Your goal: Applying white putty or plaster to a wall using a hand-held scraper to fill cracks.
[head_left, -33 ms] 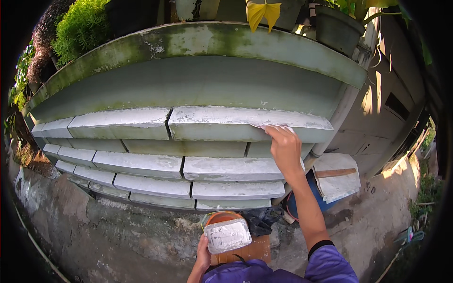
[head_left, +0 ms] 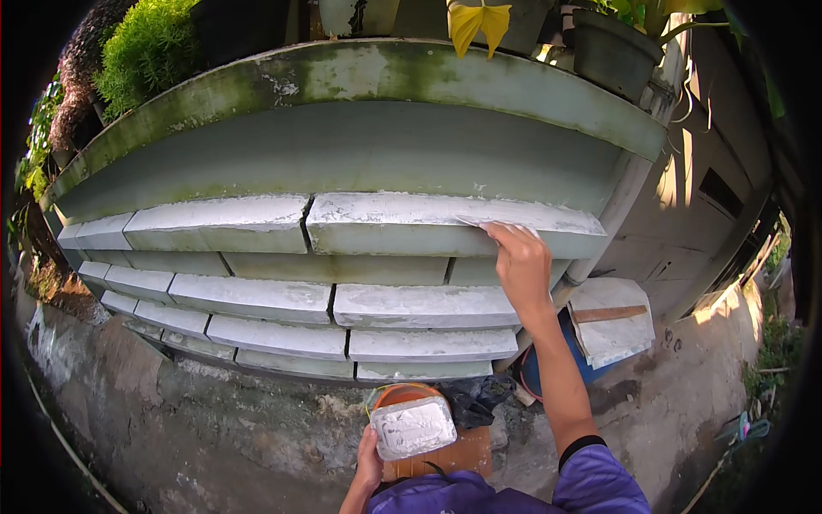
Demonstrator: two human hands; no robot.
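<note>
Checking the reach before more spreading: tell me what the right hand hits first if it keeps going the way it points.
The right hand points up and forward; it would probably meet the top white-coated slab at once, since its flat blade seems already on it.

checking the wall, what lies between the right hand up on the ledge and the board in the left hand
In the head view: two lower grey stepped ledges, then rough ground.

The right hand (head_left: 522, 261) is raised well forward and up, its forearm stretched nearly straight from the purple sleeve at the lower edge. The back of the hand faces the camera, the fingers (head_left: 501, 231) bunched together and pressed forward at their tips. The left hand (head_left: 370, 463) stays low and close to the body, only partly in view, its fingers curled in a grip with the wrist bent upward.
</note>
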